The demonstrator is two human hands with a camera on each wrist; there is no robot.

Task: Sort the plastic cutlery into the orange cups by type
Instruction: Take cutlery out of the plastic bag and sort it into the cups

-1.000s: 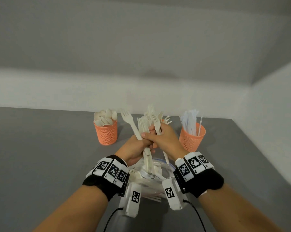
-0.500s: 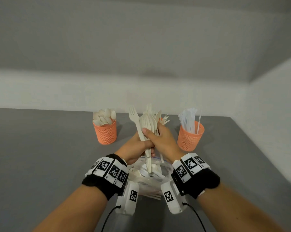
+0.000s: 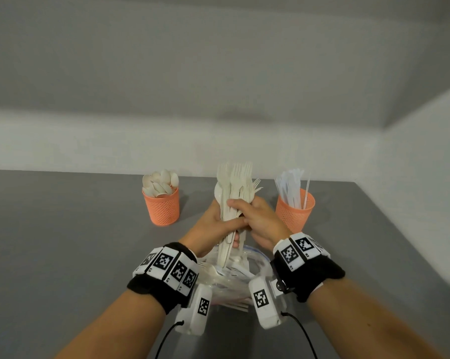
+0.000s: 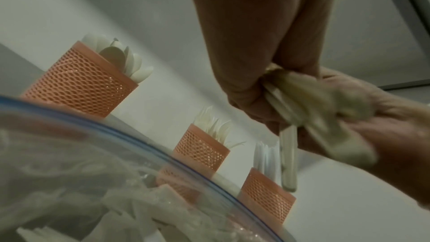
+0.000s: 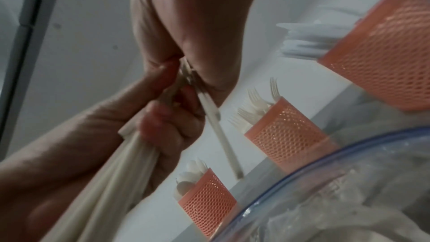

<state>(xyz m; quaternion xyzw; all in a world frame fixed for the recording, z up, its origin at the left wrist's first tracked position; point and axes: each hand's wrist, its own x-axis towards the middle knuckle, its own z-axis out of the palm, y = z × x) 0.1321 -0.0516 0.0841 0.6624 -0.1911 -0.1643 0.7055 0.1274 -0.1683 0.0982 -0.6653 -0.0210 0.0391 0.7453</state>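
Note:
Both hands hold one upright bundle of cream plastic forks [image 3: 233, 193] above the table's middle. My left hand [image 3: 218, 226] wraps its lower handles and my right hand [image 3: 253, 216] grips it just above, thumb across the front. In the right wrist view the handles [image 5: 116, 168] run through the left fist, with one handle [image 5: 223, 135] sticking out loose. Three orange mesh cups stand behind: spoons [image 3: 161, 208] at left, knives [image 3: 293, 211] at right. The fork cup [image 4: 200, 150] between them is hidden behind my hands in the head view.
A clear zip bag [image 3: 234, 275] with a blue seal lies under my wrists, with more white cutlery inside. The grey table [image 3: 63, 242] meets white walls at the back and right.
The forks, splayed apart a second ago, are now drawn together into one tight upright bundle. Both hands have closed in around it and stayed in front of the middle cup.

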